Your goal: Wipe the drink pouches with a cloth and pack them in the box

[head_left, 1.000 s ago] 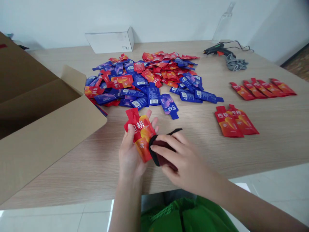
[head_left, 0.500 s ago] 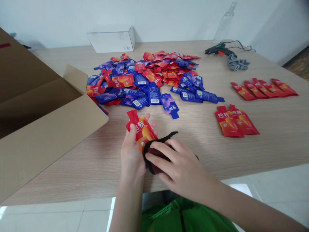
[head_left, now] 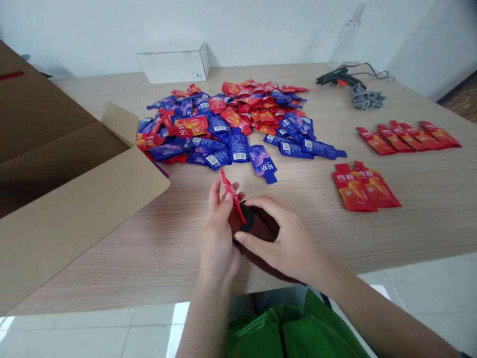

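Between the fingers of my left hand point(head_left: 219, 238) is a red sachet point(head_left: 236, 200), turned nearly edge-on. My right hand point(head_left: 292, 243) grips a dark maroon cloth piece point(head_left: 263, 224) with a black edge, thumb on the near side and fingers over the far side. The sachet's lower end meets the cloth's black edge; whether it sits inside a fold I cannot tell. Part of the cloth also lies against my left palm. Beyond my hands, a blue sachet point(head_left: 262, 161) lies at the front of a mixed heap of red and blue sachets point(head_left: 219, 122).
An open cardboard box point(head_left: 85, 204) fills the left side. To the right lie two overlapping red sachets point(head_left: 354, 191) and a row of several more point(head_left: 408, 137). Farther back are a glue gun point(head_left: 341, 76), a grey cloth bundle point(head_left: 367, 98) and a white box point(head_left: 173, 64).
The sachet has turned from face-up to edge-on. Both hands have shifted a little right. My right hand has changed its grip, and more of the maroon cloth now shows.
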`<state>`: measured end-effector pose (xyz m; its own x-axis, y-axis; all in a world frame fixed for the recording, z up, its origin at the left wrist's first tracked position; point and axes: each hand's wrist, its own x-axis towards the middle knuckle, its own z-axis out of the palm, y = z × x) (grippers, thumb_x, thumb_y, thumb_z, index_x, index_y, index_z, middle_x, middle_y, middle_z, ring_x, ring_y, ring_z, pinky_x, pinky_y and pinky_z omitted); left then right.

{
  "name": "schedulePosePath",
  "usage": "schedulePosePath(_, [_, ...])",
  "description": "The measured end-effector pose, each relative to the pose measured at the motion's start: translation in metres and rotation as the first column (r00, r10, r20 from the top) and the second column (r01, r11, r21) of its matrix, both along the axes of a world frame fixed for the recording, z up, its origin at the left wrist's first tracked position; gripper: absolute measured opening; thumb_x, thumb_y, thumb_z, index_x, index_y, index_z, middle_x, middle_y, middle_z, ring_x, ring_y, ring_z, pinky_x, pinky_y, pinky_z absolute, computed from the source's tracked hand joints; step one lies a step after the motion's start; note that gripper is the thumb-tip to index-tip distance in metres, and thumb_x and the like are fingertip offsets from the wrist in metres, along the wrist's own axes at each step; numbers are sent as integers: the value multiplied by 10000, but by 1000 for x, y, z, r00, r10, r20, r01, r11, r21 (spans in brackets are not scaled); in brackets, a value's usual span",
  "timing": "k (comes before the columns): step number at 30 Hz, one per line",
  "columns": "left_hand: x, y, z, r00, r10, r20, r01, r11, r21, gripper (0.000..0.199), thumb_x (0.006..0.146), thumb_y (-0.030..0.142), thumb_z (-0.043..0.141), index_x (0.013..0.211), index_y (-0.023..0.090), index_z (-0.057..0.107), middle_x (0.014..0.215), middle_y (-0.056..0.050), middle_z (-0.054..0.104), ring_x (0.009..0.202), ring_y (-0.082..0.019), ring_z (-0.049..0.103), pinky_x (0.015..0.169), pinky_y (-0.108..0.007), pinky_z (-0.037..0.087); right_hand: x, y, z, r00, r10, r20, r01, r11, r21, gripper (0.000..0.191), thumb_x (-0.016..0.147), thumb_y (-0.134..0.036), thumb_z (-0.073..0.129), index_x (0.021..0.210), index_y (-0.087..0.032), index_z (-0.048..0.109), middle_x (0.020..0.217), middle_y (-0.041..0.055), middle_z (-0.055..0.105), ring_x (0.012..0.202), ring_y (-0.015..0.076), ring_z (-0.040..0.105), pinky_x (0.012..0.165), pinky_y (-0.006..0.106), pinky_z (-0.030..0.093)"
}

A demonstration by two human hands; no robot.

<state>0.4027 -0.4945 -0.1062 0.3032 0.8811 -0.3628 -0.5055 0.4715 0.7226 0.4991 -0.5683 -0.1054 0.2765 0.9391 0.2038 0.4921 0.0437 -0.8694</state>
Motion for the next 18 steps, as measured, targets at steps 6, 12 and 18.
schedulePosePath(6, [-3, 3, -11, 981, -192, 18, 183, 959, 217, 283, 812, 175, 745, 1088, 232, 711, 1004, -10, 713, 928, -129, 658, 868, -223, 512, 19, -2, -6, 982, -87, -169, 81, 996, -46, 130, 859, -223, 641, 976, -224, 698, 924, -5, 728, 818, 165, 653, 754, 317, 509])
schedulePosePath(12, [-7, 0, -16, 928, -366, 71, 356, 927, 122, 205, 849, 271, 711, 1041, 202, 728, 1096, -80, 764, 1003, -233, 712, 944, -372, 539, 28, -3, -9, 864, 65, -499, -151, 980, -133, 163, 889, -353, 652, 950, -211, 704, 871, 9, 721, 801, 178, 672, 694, 305, 538])
schedulePosePath(18, [-15, 1, -14, 954, -291, 64, 285, 954, 94, 395, 850, 168, 672, 1239, 237, 649, 1254, -89, 718, 1072, -282, 707, 944, -429, 550, 47, -5, -1, 992, -85, -98, 79, 995, -61, 236, 906, -388, 658, 1085, -237, 685, 957, 17, 731, 838, 189, 680, 745, 335, 543])
